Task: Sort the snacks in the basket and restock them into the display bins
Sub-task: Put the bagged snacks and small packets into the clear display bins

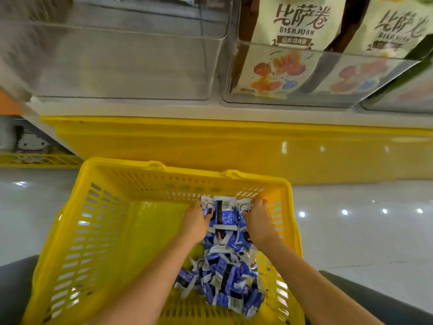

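**Head view.** The person is reaching both hands into the yellow basket (70, 207), which is sitting on the glossy floor (351, 219) at 6 o'clock. The left hand (195, 221) and the right hand (257, 219) are curling their fingers down onto the snack packets (225, 273). They are squeezing a bunch of them from 9 and 3 o'clock against the basket's far wall. The rest of the pile is trailing back towards 6 o'clock along the right side of the basket.

**Technique.** The film is probably slippery, so the hands should be pressing inward and scooping from beneath before lifting. A modest bunch will likely shed fewer packets than an overfull one. The packets all look alike, so little sorting seems needed.

**Materials.**
- The basket is rigid moulded plastic with slotted walls and folded handles.
- The packets are small, flat and glossy blue-and-white, with crimped pale ends and barcodes.
- At 11 o'clock, an empty-looking bin (121, 66) of clear hard plastic is waiting, seemingly the destination.
- At 1 o'clock, a neighbouring bin (293, 95) is holding tall printed bags (297, 31).
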{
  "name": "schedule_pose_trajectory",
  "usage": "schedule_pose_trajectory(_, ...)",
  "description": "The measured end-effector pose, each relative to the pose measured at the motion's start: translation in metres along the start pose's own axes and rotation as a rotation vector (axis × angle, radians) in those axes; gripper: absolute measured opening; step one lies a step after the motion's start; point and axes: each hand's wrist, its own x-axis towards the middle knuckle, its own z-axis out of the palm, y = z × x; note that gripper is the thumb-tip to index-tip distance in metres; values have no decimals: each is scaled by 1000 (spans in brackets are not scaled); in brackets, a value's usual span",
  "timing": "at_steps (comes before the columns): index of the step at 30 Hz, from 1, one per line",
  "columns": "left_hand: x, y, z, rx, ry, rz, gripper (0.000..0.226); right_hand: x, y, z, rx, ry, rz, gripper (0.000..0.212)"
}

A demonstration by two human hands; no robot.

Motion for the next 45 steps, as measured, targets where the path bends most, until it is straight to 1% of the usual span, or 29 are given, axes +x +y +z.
schedule_pose_trajectory(2,7,-1,2,-120,10,-58,47,3,-2,4,3,13,65,53)
schedule_pose_trajectory(3,9,-1,2,-151,-1,-77,42,4,-3,5,16,8,97,57)
schedule_pose_trajectory(5,10,1,-1,-148,-33,-112,33,7,-6,4,100,-15,163,60)
schedule_pose_trajectory(8,5,1,-3,-108,-55,-143,21,7,-9,0,231,-11,192,55)
schedule_pose_trajectory(9,3,-1,-4,-113,-56,-141,26,6,-9,-2,264,2,186,54)
schedule_pose_trajectory(11,-5,-7,-9,-142,-65,-156,43,1,-10,-5,337,31,166,58)
schedule_pose_trajectory(12,-11,-11,-14,-161,-60,-170,47,-3,-11,-7,375,39,152,61)
schedule_pose_trajectory(13,-16,-14,-19,-177,-47,-178,47,-6,-12,-9,410,44,137,62)
schedule_pose_trajectory(15,-28,-19,-28,-230,1,-199,34,-13,-16,-14,420,45,99,62)
schedule_pose_trajectory(17,-37,-21,-35,-313,34,-235,17,-18,-21,-22,379,34,77,57)
schedule_pose_trajectory(18,-42,-20,-38,-371,40,-244,16,-20,-23,-28,407,29,86,54)
schedule_pose_trajectory(19,-47,-17,-41,-426,39,-242,18,-24,-28,-35,482,16,111,53)
schedule_pose_trajectory(21,-58,-9,-46,-592,28,-241,14,-32,-37,-52,700,-40,183,54)
schedule_pose_trajectory(23,-71,0,-52,-778,-1,-229,12,-43,-47,-68,877,-149,195,47)
schedule_pose_trajectory(24,-77,4,-56,-842,-20,-211,10,-49,-52,-74,903,-195,169,45)
schedule_pose_trajectory(26,-90,12,-67,-940,-56,-162,11,-61,-62,-84,907,-249,95,49)
schedule_pose_trajectory(29,-109,30,-91,-1035,-91,-57,23,-79,-79,-100,958,-272,-8,56)
schedule_pose_trajectory(31,-121,43,-109,-1070,-95,14,23,-92,-93,-116,1006,-278,-76,45)
schedule_pose_trajectory(32,-126,49,-118,-1051,-86,56,21,-97,-99,-123,1011,-271,-114,37)
schedule_pose_trajectory(33,-132,55,-128,-1016,-75,95,21,-103,-106,-130,1013,-241,-143,34)
schedule_pose_trajectory(35,-146,65,-146,-987,-57,159,21,-113,-119,-144,1034,-109,-175,38)
schedule_pose_trajectory(36,-153,69,-155,-1004,-64,184,31,-116,-126,-150,1063,-31,-186,38)
schedule_pose_trajectory(37,-160,73,-164,-1043,-79,203,47,-121,-132,-156,1104,27,-208,37)
schedule_pose_trajectory(38,-166,77,-172,-1086,-94,223,59,-126,-138,-162,1146,55,-239,38)
schedule_pose_trajectory(39,-173,80,-178,-1115,-98,257,62,-132,-146,-168,1182,55,-276,39)
schedule_pose_trajectory(42,-189,87,-196,-1090,-80,368,52,-144,-165,-177,1159,-34,-366,45)
schedule_pose_trajectory(45,-195,87,-213,-1005,-39,451,50,-148,-178,-184,1027,-143,-443,42)
